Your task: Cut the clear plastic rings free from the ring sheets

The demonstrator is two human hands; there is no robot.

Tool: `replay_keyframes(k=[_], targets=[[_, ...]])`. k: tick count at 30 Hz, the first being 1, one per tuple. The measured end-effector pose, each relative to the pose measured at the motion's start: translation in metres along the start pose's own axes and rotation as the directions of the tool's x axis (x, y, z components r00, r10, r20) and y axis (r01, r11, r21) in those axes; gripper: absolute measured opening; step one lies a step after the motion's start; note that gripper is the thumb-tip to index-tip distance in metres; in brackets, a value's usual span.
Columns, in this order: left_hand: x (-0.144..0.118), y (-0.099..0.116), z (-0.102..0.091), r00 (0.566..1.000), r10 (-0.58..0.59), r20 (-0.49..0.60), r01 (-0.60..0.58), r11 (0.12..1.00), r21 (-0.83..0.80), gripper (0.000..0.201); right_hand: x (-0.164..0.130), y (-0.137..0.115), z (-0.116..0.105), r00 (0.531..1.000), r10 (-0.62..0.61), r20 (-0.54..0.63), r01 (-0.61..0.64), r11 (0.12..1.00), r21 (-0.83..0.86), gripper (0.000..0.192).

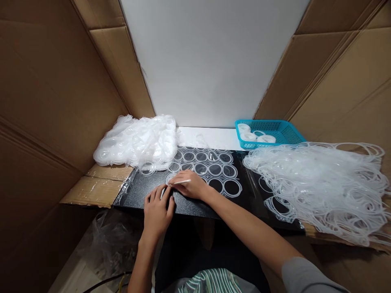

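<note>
My right hand (189, 184) is closed around a slim white pen-like tool (182, 182), its tip pointing left and down at the work surface. Beneath it lies a translucent sheet of joined rings (215, 169), laid out in rows on a black speckled board (139, 191). My left hand (159, 207) rests on the board at the sheet's lower left corner, fingers stretched out and somewhat apart. Its fingertips are close to the tool's tip. Whatever lies right under the fingertips is partly hidden.
A thick stack of similar sheets (137, 140) stands at the left. To the right, a loose heap of translucent ring-cut sheets (326, 187) overhangs the edge. A blue basket (290, 132) at the back holds several white rings (249, 136). Cardboard walls (55, 81) enclose both sides.
</note>
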State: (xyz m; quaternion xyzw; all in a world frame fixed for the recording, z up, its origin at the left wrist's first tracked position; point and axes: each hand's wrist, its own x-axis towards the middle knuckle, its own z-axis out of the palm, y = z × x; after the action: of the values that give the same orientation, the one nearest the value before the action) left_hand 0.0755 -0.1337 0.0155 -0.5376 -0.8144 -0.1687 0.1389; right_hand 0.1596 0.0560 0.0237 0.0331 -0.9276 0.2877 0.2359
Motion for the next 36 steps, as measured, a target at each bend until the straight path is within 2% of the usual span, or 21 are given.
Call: replay_keyframes(k=[3, 10, 13, 16, 19, 22, 26, 29, 33, 36], targets=[[0.0, -0.001, 0.0, 1.0, -0.008, 0.015, 0.009, 1.0, -0.009, 0.038, 0.0, 0.0, 0.004, 0.999, -0.034, -0.012, 0.034, 0.999, -0.043, 0.023], [-0.004, -0.002, -0.003, 1.0, -0.008, -0.01, 0.007, 0.996, -0.088, 0.036, 0.001, 0.007, 0.005, 0.995, 0.071, -0.071, -0.056, 0.981, 0.184, 0.022], [-0.004, -0.001, -0.003, 1.0, -0.014, -0.015, 0.013, 0.997, -0.082, 0.036, 0.007, 0.009, 0.0, 0.993, 0.103, -0.053, -0.094, 0.983, 0.155, 0.022], [-0.004, 0.0, -0.003, 1.0, -0.017, -0.006, 0.016, 0.998, -0.069, 0.036, 0.016, 0.011, -0.008, 0.991, 0.134, -0.021, -0.133, 0.99, 0.036, 0.024], [-0.005, 0.0, -0.003, 1.0, -0.005, -0.006, 0.005, 0.998, -0.059, 0.036, 0.02, 0.011, -0.015, 0.991, 0.125, -0.048, -0.126, 0.992, -0.016, 0.024], [-0.005, 0.0, -0.002, 1.0, 0.008, -0.007, -0.008, 0.999, -0.048, 0.037, 0.015, 0.008, -0.013, 0.992, 0.104, -0.074, -0.093, 0.987, 0.134, 0.02], [-0.004, 0.0, 0.0, 1.0, 0.005, -0.002, -0.005, 0.999, -0.04, 0.038, 0.005, 0.002, -0.005, 0.995, 0.099, -0.015, -0.092, 0.963, 0.253, 0.014], [-0.004, 0.001, 0.0, 1.0, -0.003, -0.006, 0.002, 0.999, -0.042, 0.039, 0.001, -0.002, -0.004, 0.976, 0.216, -0.004, -0.206, 0.937, 0.281, 0.009], [-0.004, 0.001, 0.0, 1.0, -0.006, -0.009, 0.005, 0.999, -0.052, 0.038, 0.0, -0.002, -0.009, 0.917, 0.4, 0.001, -0.371, 0.851, 0.372, 0.009], [-0.004, 0.0, 0.0, 1.0, 0.007, -0.003, -0.007, 0.999, -0.048, 0.038, 0.001, -0.001, -0.011, 0.894, 0.446, 0.056, -0.425, 0.801, 0.422, 0.012]])
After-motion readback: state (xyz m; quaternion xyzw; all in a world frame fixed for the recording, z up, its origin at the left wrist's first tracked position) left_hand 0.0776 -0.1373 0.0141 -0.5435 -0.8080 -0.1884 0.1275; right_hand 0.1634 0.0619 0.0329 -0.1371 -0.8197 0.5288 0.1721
